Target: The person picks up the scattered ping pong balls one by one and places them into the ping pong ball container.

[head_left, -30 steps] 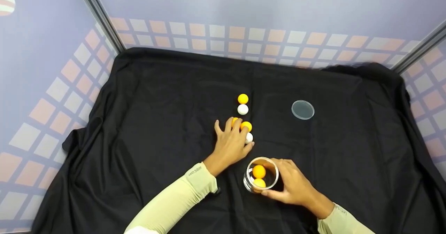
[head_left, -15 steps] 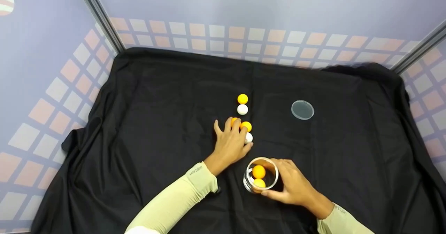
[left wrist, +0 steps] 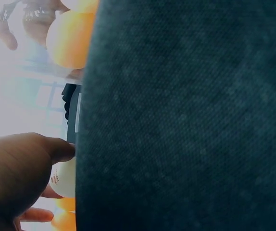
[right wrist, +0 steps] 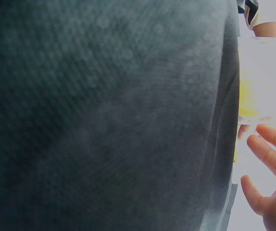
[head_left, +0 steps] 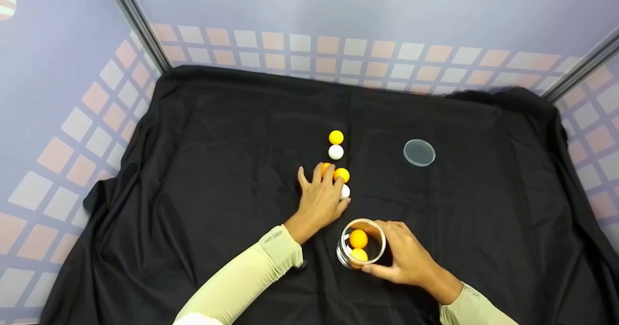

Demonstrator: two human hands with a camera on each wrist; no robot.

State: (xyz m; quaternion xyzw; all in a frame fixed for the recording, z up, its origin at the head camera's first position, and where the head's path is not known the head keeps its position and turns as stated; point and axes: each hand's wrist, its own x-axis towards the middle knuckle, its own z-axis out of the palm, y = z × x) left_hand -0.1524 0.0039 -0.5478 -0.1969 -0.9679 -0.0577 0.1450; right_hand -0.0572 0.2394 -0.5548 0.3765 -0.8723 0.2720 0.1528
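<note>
In the head view my left hand (head_left: pixel 320 197) rests, fingers spread, over a cluster of ping-pong balls on the black cloth. Under or beside its fingers are an orange ball (head_left: pixel 342 175), a second orange ball (head_left: pixel 327 168) and a white ball (head_left: pixel 345 191). The thumb touches that white ball (left wrist: pixel 65 178) in the left wrist view. My right hand (head_left: pixel 406 252) holds a clear jar (head_left: pixel 340 255) from its right side, thumb near and fingers behind. The lidless jar contains two visible orange balls (head_left: pixel 359 239). Cloth covers much of both wrist views.
Beyond the left hand lie another orange ball (head_left: pixel 336 137) and a white ball (head_left: pixel 336 152), touching or nearly so. A round clear lid (head_left: pixel 419 153) lies flat to the right. Black cloth (head_left: pixel 242 136) covers the table, with patterned walls (head_left: pixel 300 6) behind.
</note>
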